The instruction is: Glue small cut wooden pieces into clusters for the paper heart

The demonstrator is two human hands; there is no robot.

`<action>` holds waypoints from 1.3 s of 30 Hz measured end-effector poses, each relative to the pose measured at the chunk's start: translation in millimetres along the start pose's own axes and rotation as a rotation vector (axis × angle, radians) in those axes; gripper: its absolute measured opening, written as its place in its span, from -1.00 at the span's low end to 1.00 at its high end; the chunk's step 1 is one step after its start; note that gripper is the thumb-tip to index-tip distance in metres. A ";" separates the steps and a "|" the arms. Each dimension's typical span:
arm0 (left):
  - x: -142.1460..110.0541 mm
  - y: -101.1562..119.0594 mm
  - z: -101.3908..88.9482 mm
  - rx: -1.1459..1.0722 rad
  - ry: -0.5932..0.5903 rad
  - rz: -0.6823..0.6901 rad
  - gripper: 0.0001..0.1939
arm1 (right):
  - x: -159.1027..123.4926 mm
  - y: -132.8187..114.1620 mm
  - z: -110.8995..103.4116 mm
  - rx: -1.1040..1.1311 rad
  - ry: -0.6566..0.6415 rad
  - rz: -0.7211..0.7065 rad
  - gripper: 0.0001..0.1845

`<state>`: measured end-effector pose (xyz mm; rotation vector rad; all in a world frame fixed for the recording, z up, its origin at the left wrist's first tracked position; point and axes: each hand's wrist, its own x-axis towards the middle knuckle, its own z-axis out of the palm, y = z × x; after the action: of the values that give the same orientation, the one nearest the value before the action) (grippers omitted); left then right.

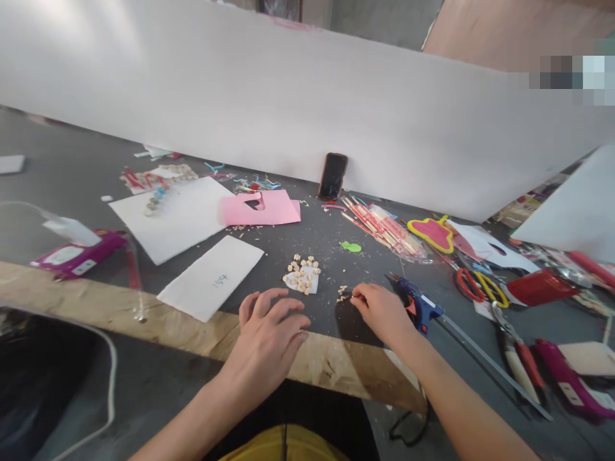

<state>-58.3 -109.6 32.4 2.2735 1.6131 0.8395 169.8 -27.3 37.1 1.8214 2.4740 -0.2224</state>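
My left hand [271, 330] hovers at the table's front edge with its fingers apart and curved, holding nothing. Just beyond its fingertips lies a small white paper piece [313, 282] with several pale, flower-like bits [302, 272] spread over it. On the right, my right hand [382, 310] rests low on the dark table, thumb and fingertips pinched together. What the pinch holds, if anything, is too small to make out. Beside those fingertips sits a little pile of pale bits [343, 293]. A blue glue gun [423, 306] with a long clear stick lies just right of that hand.
A phone [333, 176] leans on the white partition [288, 96]. White sheets [211, 278] and pink paper [262, 208] lie left; red-and-white sticks [379, 224], scissors [473, 285], pliers [516, 352] and a red can [542, 286] lie right. A green scrap [351, 246] is mid-table.
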 end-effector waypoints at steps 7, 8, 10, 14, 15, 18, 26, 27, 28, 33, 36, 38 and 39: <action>-12.7 -3.8 1.4 -0.039 0.001 -0.009 -0.81 | 10.9 4.3 -2.2 -0.054 -0.003 0.006 -0.75; -14.4 -4.1 1.6 -0.044 0.011 -0.005 -0.81 | 17.1 8.0 -3.3 -0.054 0.012 0.012 -0.74; -17.6 -4.6 1.9 -0.054 0.034 0.001 -0.82 | 32.5 15.6 -5.8 -0.051 0.050 0.023 -0.72; -22.5 -4.9 0.7 -0.066 0.044 0.004 -0.81 | 64.4 23.7 -8.0 -0.032 0.092 -0.013 -0.69; -23.2 -5.0 0.1 -0.066 0.043 0.002 -0.80 | 70.5 23.8 -7.5 -0.027 0.095 -0.028 -0.69; -24.3 -5.7 -1.1 -0.064 0.056 -0.013 -0.80 | 82.1 21.5 -5.0 -0.018 0.104 -0.061 -0.69; -21.2 -5.7 1.1 -0.059 0.095 -0.017 -0.80 | 70.3 23.9 -18.5 0.046 0.221 -0.081 -0.73; -20.7 -5.1 1.4 -0.048 0.085 -0.016 -0.80 | 65.9 26.0 -22.9 0.063 0.251 -0.076 -0.76; -20.3 -4.5 1.7 -0.039 0.075 -0.016 -0.80 | 61.3 28.3 -27.3 0.081 0.279 -0.073 -0.79; -20.7 0.6 5.9 -0.037 0.027 -0.006 -0.81 | 34.6 36.2 -44.2 0.168 0.369 -0.057 -0.76; -19.9 3.2 7.3 -0.034 0.020 0.001 -0.81 | 12.0 36.3 -46.7 0.232 0.397 -0.017 -0.72; -18.1 3.6 7.2 -0.018 0.016 0.007 -0.81 | -5.4 36.2 -45.7 0.269 0.429 0.025 -0.70; -16.9 3.3 7.2 -0.008 0.016 0.010 -0.81 | -14.4 36.5 -44.6 0.282 0.447 0.047 -0.69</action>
<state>-55.5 -125.4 22.8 2.2765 1.6036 0.8675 210.5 -23.5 80.2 2.2540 2.8045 -0.1862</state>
